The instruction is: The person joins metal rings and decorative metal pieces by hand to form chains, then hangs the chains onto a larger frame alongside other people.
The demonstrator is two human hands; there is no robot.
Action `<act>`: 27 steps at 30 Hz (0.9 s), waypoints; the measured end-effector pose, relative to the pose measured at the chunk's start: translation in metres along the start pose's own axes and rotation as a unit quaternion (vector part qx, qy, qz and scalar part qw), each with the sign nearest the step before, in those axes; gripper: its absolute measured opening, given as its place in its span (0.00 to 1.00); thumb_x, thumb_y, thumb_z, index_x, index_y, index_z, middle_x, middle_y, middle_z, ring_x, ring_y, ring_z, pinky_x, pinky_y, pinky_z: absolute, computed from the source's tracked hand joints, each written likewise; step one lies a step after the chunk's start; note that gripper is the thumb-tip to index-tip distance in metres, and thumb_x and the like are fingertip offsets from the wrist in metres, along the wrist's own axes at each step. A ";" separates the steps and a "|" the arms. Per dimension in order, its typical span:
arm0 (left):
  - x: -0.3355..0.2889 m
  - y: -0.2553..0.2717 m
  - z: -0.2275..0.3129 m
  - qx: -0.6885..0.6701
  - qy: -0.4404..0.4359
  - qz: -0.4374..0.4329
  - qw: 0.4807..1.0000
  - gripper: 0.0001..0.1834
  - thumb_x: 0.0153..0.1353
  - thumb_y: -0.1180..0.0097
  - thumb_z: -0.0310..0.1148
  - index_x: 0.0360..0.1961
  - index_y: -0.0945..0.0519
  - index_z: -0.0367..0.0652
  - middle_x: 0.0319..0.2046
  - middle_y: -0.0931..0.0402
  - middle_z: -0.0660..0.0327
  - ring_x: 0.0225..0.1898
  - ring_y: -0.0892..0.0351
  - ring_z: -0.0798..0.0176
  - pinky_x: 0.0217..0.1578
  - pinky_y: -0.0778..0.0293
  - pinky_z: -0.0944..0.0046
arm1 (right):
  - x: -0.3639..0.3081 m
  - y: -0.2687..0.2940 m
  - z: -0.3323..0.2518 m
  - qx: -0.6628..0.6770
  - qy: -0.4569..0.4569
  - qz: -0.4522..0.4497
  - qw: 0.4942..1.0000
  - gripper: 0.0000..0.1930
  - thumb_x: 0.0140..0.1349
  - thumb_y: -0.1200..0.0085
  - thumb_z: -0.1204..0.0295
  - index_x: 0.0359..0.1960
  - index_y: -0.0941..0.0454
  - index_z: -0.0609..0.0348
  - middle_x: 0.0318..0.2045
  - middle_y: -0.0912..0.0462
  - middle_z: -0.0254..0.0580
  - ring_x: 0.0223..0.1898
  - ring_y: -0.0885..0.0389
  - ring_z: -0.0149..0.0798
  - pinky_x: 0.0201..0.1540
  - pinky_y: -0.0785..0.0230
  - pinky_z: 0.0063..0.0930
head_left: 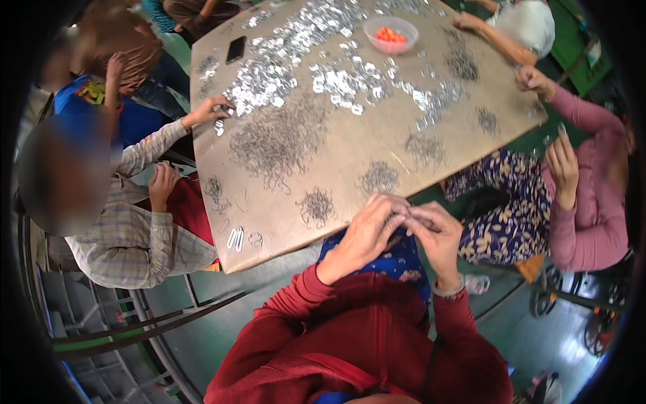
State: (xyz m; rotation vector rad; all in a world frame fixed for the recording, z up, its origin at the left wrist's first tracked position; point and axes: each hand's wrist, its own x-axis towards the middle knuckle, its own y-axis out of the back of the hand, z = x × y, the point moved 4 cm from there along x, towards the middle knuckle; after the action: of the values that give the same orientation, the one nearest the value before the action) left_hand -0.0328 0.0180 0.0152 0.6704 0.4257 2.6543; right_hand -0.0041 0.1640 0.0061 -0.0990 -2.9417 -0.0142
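Close together at the table's near edge, my left hand [367,230] and my right hand [437,237] meet fingertip to fingertip. Both are closed in a pinch over something too small to make out. Just beyond my fingers lies a small pile of thin bent wire pieces [379,177], and another wire pile [316,206] sits to its left. Farther back spreads a wide heap of dark wire pieces [276,138]. Behind that are heaps of shiny, flat metal pieces [262,86] and more of them in the middle [346,81].
Brown covering lies over the table [363,141]. On it stand a clear bowl [371,42] with orange pieces and a black phone [235,50]. Co-workers sit left and right; one person's hand [214,109] touches the metal heap. Metal bars [168,320] run at lower left.
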 end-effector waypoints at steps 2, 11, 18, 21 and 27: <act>-0.003 0.006 0.004 -0.006 -0.005 0.010 1.000 0.04 0.59 0.48 0.21 0.36 0.27 0.37 0.36 0.23 0.54 0.38 0.23 0.56 0.39 0.27 0.62 | 0.006 0.003 -0.005 0.004 -0.032 -0.045 0.998 0.14 0.52 0.43 0.86 0.42 0.20 0.66 0.31 0.21 0.40 0.26 0.23 0.27 0.27 0.30 0.16; -0.010 -0.005 0.004 -0.062 0.021 -0.023 0.998 0.02 0.60 0.47 0.22 0.34 0.27 0.36 0.33 0.24 0.53 0.36 0.22 0.58 0.40 0.27 0.63 | 0.177 0.105 0.098 -0.312 0.020 0.039 0.949 0.13 0.58 0.45 0.72 0.40 0.21 0.69 0.27 0.18 0.51 0.26 0.20 0.44 0.32 0.29 0.32; -0.026 -0.005 -0.001 -0.071 0.056 -0.034 0.995 0.05 0.60 0.48 0.23 0.37 0.26 0.37 0.34 0.26 0.54 0.39 0.26 0.53 0.41 0.30 0.60 | 0.249 0.113 0.174 -0.477 0.151 0.110 0.859 0.16 0.46 0.37 0.73 0.35 0.27 0.68 0.32 0.20 0.58 0.38 0.22 0.60 0.39 0.30 0.44; -0.027 -0.001 -0.006 -0.065 0.053 -0.026 0.996 0.05 0.60 0.49 0.24 0.38 0.26 0.36 0.35 0.26 0.54 0.39 0.25 0.53 0.41 0.30 0.60 | 0.268 0.105 0.164 -0.476 0.016 0.021 0.879 0.22 0.44 0.37 0.75 0.44 0.26 0.66 0.38 0.21 0.57 0.42 0.24 0.58 0.46 0.32 0.43; -0.029 0.003 -0.004 -0.048 0.043 -0.046 0.997 0.06 0.60 0.47 0.23 0.38 0.27 0.35 0.36 0.23 0.52 0.41 0.23 0.54 0.43 0.28 0.60 | 0.283 0.109 0.132 -0.403 0.011 0.093 0.910 0.18 0.45 0.36 0.75 0.40 0.20 0.66 0.26 0.18 0.48 0.29 0.20 0.45 0.36 0.28 0.34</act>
State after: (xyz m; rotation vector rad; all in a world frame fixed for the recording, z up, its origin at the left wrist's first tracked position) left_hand -0.0118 0.0026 0.0013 0.4974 0.3423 2.6037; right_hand -0.2996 0.2933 -0.0676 -0.4837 -2.6777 -1.1802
